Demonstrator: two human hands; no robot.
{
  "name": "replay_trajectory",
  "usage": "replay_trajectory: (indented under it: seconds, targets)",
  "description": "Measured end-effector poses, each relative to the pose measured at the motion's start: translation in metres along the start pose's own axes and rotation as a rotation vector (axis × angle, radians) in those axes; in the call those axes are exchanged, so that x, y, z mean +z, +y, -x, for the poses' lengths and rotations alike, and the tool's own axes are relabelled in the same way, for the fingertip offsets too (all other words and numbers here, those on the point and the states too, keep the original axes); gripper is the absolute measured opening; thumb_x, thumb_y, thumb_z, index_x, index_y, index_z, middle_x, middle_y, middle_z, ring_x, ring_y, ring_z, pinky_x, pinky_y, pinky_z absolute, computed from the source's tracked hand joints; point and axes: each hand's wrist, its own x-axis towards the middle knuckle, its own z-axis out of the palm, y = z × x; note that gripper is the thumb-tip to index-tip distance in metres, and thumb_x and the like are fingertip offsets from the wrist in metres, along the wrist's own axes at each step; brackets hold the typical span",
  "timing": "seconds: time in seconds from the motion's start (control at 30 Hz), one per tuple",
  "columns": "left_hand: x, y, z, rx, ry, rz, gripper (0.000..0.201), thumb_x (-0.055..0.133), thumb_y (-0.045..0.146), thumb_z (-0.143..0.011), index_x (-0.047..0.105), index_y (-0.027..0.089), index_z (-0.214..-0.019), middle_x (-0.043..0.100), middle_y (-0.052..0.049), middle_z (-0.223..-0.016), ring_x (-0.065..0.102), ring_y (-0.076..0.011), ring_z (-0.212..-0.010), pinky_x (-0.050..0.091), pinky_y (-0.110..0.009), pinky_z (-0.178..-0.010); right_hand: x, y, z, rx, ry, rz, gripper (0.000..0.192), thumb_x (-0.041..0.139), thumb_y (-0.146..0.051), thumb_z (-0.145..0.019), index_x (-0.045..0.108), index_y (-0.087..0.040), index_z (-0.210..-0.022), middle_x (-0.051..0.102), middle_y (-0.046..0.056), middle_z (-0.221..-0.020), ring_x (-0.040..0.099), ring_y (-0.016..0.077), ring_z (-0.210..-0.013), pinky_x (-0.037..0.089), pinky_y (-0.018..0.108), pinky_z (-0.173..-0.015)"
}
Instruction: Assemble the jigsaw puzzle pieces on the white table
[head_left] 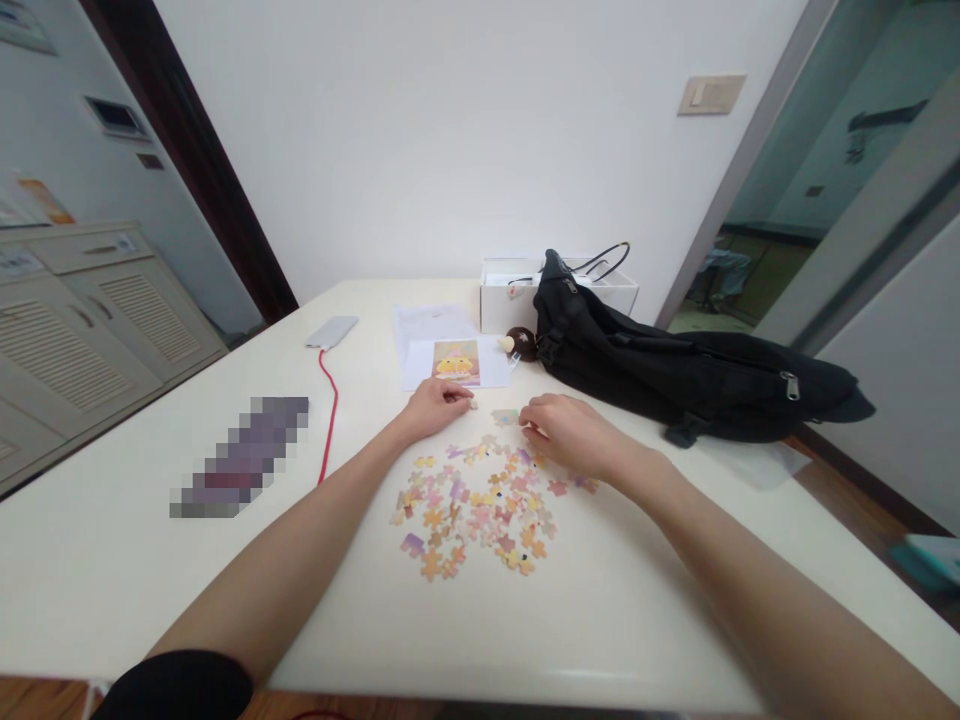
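Left hand [436, 407] rests on white tabletop [112, 560], fingers curled, tips pinching a small pale jigsaw piece [472, 404]; right hand [571, 433] lies palm down, fingers bent over a piece at the far edge of the loose pile of pastel cardboard jigsaw pieces [476, 515]; whether it grips, cannot tell; small joined cluster [505, 417] sits between both hands; yellow reference picture card [456, 362] just beyond; black fabric bag [675, 365] to the right.
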Motion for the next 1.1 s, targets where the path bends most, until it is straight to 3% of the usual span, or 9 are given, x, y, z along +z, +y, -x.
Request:
replay_trajectory:
  seconds: [0.17,0.27,0.4,0.6,0.73,0.83,0.93,1.1]
  targets:
    - [0.002,-0.002,0.001,0.040,-0.024,0.039,0.023,0.066,0.036,-0.073,0.074,0.014,-0.074,0.068,-0.003,-0.071,0.056,-0.0148,-0.064,0.039,-0.024,-0.057,0.015,-0.048,-0.004,-0.166,0.091,-0.122,0.020,0.048,-0.020,-0.094,0.066,-0.014,-0.085,0.065,0.009,-0.092,0.057,0.0193,-0.089,0.040,0.030,-0.079]
    - [0.004,-0.007,-0.001,0.050,-0.025,0.024,0.021,0.065,0.033,-0.071,0.074,0.014,-0.076,0.068,-0.002,-0.069,0.055,-0.0139,-0.062,0.039,-0.024,-0.057,0.029,-0.072,-0.010,-0.100,0.133,-0.166,0.026,0.049,-0.028,-0.096,0.067,-0.014,-0.085,0.064,0.008,-0.088,0.056,0.0195,-0.086,0.040,0.031,-0.078]
    - [0.005,-0.011,-0.003,0.055,-0.020,-0.002,0.024,0.063,0.024,-0.069,0.076,0.014,-0.086,0.069,-0.002,-0.074,0.057,-0.0145,-0.065,0.040,-0.024,-0.059,0.041,-0.083,-0.017,-0.047,0.135,-0.153,0.024,0.051,-0.024,-0.094,0.068,-0.013,-0.081,0.063,0.010,-0.087,0.056,0.0208,-0.087,0.040,0.033,-0.080]
    - [0.001,-0.005,0.001,0.059,-0.064,-0.044,0.026,0.063,0.023,-0.067,0.077,0.016,-0.088,0.065,0.001,-0.062,0.052,-0.0127,-0.058,0.035,-0.024,-0.055,0.038,-0.072,-0.012,-0.042,0.135,-0.423,0.008,0.060,-0.013,-0.084,0.066,-0.015,-0.079,0.066,0.005,-0.084,0.057,0.0154,-0.078,0.040,0.026,-0.073]
    - [-0.002,-0.003,0.002,0.066,-0.104,-0.020,0.023,0.061,0.025,-0.071,0.078,0.017,-0.083,0.068,0.000,-0.066,0.055,-0.0136,-0.062,0.037,-0.024,-0.058,0.028,-0.052,-0.010,0.054,0.164,-0.648,0.010,0.060,-0.012,-0.084,0.068,-0.015,-0.078,0.067,0.001,-0.073,0.055,0.0118,-0.065,0.039,0.023,-0.063]
    - [-0.002,-0.005,0.001,0.080,-0.130,0.027,0.024,0.057,0.027,-0.075,0.078,0.016,-0.079,0.070,-0.002,-0.072,0.057,-0.0147,-0.067,0.039,-0.024,-0.061,0.024,-0.032,-0.015,0.130,0.264,-0.738,0.015,0.058,-0.009,-0.083,0.072,-0.015,-0.081,0.072,0.003,-0.077,0.058,0.0124,-0.066,0.041,0.023,-0.065]
    - [-0.003,-0.007,0.000,0.052,-0.139,0.020,0.021,0.059,0.024,-0.072,0.078,0.015,-0.078,0.068,-0.001,-0.065,0.054,-0.0135,-0.061,0.037,-0.024,-0.058,0.024,-0.013,-0.020,0.209,0.337,-0.802,0.017,0.057,-0.010,-0.082,0.074,-0.014,-0.084,0.074,0.005,-0.080,0.060,0.0136,-0.066,0.044,0.025,-0.067]
    - [-0.004,0.005,0.002,0.074,-0.075,0.007,0.024,0.059,0.018,-0.071,0.077,0.014,-0.087,0.067,-0.002,-0.066,0.051,-0.0124,-0.059,0.036,-0.023,-0.055,0.030,0.003,-0.023,0.277,0.353,-0.860,0.018,0.057,-0.011,-0.080,0.075,-0.012,-0.085,0.072,0.005,-0.074,0.060,0.0145,-0.064,0.045,0.026,-0.065]
